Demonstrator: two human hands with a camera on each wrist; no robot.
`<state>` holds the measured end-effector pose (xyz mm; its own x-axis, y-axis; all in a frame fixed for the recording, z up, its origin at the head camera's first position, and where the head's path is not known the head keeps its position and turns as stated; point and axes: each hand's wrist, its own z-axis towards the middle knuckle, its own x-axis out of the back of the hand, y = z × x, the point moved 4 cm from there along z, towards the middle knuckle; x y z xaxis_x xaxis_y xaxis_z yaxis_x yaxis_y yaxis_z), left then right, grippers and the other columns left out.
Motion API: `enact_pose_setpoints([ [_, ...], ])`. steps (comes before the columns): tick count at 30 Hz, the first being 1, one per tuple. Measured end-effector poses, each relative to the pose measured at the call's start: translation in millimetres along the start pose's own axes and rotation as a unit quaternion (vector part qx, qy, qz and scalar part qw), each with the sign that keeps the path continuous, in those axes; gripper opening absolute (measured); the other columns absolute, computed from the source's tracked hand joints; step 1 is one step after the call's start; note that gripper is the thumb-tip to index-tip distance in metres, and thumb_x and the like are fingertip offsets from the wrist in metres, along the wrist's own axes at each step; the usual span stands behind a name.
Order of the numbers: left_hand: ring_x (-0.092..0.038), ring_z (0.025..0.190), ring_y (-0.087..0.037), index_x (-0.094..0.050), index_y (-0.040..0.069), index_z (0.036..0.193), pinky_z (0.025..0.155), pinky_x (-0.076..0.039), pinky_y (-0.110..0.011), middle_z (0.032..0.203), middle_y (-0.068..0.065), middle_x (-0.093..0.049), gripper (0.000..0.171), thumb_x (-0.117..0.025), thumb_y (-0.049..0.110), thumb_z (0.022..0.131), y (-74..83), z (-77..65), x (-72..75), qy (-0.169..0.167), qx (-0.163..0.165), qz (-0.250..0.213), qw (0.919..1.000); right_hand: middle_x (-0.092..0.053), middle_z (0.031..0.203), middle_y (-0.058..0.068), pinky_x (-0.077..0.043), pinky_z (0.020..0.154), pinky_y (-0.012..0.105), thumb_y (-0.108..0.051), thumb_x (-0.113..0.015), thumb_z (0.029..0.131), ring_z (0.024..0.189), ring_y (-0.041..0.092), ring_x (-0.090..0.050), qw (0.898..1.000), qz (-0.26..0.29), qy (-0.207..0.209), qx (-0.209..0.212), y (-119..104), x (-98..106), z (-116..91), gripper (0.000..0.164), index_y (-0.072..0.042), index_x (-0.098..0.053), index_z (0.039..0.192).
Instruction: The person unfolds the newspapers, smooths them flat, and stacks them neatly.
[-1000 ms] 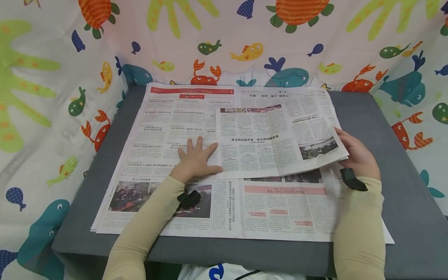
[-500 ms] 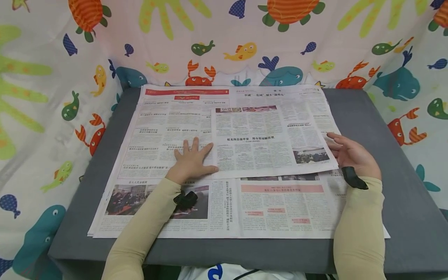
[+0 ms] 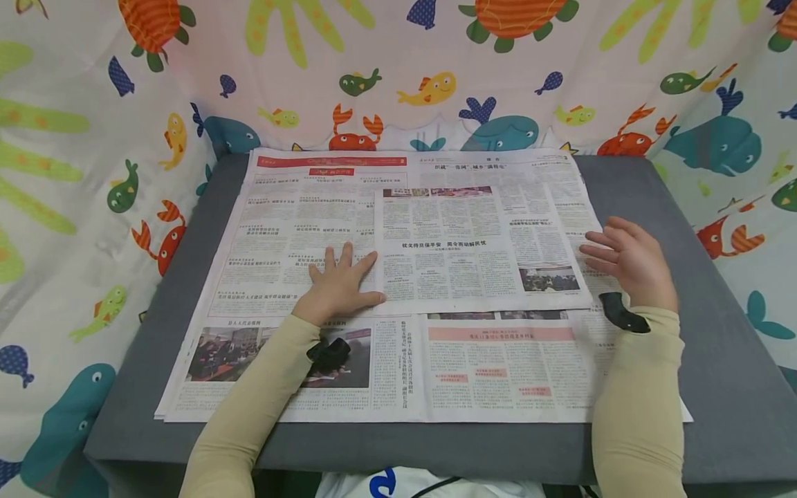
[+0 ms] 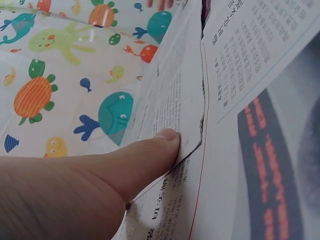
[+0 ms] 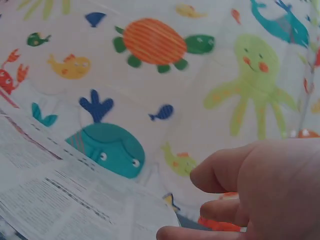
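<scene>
A folded newspaper lies flat on top of a larger opened newspaper in the head view. My left hand rests with spread fingers on the large sheet, its thumb reaching the lower left corner of the folded one. In the left wrist view that thumb lies on the paper at its corner. Just off the folded newspaper's right edge, my right hand is held with fingers extended leftward and holds nothing. The right wrist view shows the same hand beside the paper, part of its fingers cut off by the frame.
The newspapers lie on a grey table, bare along its left, right and front margins. A white curtain printed with sea animals encloses the back and sides. A dark strap sits on the right wrist and another dark device on the left.
My right hand has let go of the folded newspaper's right edge and moved slightly up and away. The raised right part of that newspaper has dropped flat. My left hand stays put.
</scene>
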<state>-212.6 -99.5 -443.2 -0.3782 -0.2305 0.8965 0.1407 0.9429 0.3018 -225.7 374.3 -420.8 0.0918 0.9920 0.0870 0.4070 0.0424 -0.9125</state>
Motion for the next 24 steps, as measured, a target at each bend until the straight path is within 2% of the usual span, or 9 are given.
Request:
enact_pose_setpoints([
  [3,0.005,0.154,-0.057,-0.027,0.027,0.163,0.111,-0.006,-0.085,0.171,-0.024,-0.005,0.093,-0.069,0.061,0.088,-0.9,0.9,-0.3,-0.001,-0.001,-0.002,1.0,-0.033,0.163,0.022,-0.057,0.083,0.018,-0.055,-0.051,0.101,0.101,0.003,-0.069,0.992,-0.124,0.022,0.021,-8,-17,0,0.084,-0.021,-0.01,0.166],
  [5,0.005,0.154,-0.057,-0.026,0.027,0.163,0.111,-0.006,-0.085,0.171,-0.024,-0.004,0.093,-0.069,0.06,0.088,-1.5,1.5,-0.4,-0.002,-0.002,0.0,1.0,-0.036,0.161,0.024,-0.057,0.092,0.026,-0.054,-0.047,0.103,0.112,0.015,-0.068,0.982,-0.183,0.031,0.033,-13,-29,0,0.081,-0.018,-0.013,0.166],
  [9,0.005,0.155,-0.056,-0.025,0.028,0.164,0.111,-0.007,-0.085,0.172,-0.023,-0.004,0.091,-0.068,0.06,0.09,-2.5,3.2,-0.5,-0.006,-0.003,0.005,1.0,-0.037,0.16,0.028,-0.049,0.106,0.051,-0.048,-0.044,0.106,0.132,0.042,-0.055,0.972,-0.23,0.016,0.051,-16,-54,1,0.075,-0.012,-0.015,0.165],
  [12,0.003,0.155,-0.057,-0.025,0.027,0.164,0.111,-0.008,-0.085,0.171,-0.023,-0.005,0.091,-0.067,0.061,0.09,-3.3,4.4,-0.8,-0.005,-0.005,0.007,0.9999,-0.039,0.158,0.031,-0.044,0.108,0.06,-0.041,-0.044,0.107,0.137,0.048,-0.049,0.962,-0.265,-0.006,0.059,-17,-71,2,0.072,-0.009,-0.014,0.165],
  [15,0.002,0.155,-0.057,-0.026,0.025,0.164,0.112,-0.009,-0.084,0.171,-0.024,-0.007,0.09,-0.063,0.062,0.091,-3.7,5.1,-1.4,0.006,-0.011,0.006,0.9999,-0.038,0.157,0.033,-0.042,0.108,0.065,-0.038,-0.047,0.106,0.14,0.051,-0.044,0.943,-0.327,-0.02,0.063,-19,-87,0,0.072,-0.007,-0.017,0.164],
  [17,0.002,0.155,-0.056,-0.028,0.024,0.163,0.114,-0.007,-0.082,0.171,-0.024,-0.007,0.087,-0.061,0.062,0.092,-2.2,5.2,-1.6,0.022,-0.024,-0.004,0.9995,-0.036,0.158,0.034,-0.041,0.109,0.067,-0.038,-0.049,0.105,0.142,0.053,-0.04,0.926,-0.371,-0.038,0.067,-22,-97,-4,0.074,-0.006,-0.018,0.164],
  [20,0.001,0.156,-0.055,-0.031,0.023,0.162,0.118,-0.007,-0.078,0.171,-0.023,-0.009,0.081,-0.058,0.059,0.095,3.2,5.3,-3.0,0.044,-0.069,-0.012,0.9965,-0.03,0.161,0.033,-0.039,0.11,0.068,-0.039,-0.05,0.105,0.145,0.054,-0.036,0.902,-0.418,-0.076,0.078,-26,-114,-14,0.074,-0.005,-0.019,0.163],
  [24,0.001,0.156,-0.053,-0.033,0.025,0.161,0.12,-0.008,-0.075,0.172,-0.017,-0.009,0.072,-0.054,0.055,0.099,13.2,4.6,-7.4,0.04,-0.135,-0.009,0.99,-0.031,0.162,0.031,-0.036,0.114,0.067,-0.039,-0.05,0.104,0.147,0.052,-0.034,0.868,-0.471,-0.124,0.096,-29,-138,-27,0.072,-0.004,-0.024,0.162],
])
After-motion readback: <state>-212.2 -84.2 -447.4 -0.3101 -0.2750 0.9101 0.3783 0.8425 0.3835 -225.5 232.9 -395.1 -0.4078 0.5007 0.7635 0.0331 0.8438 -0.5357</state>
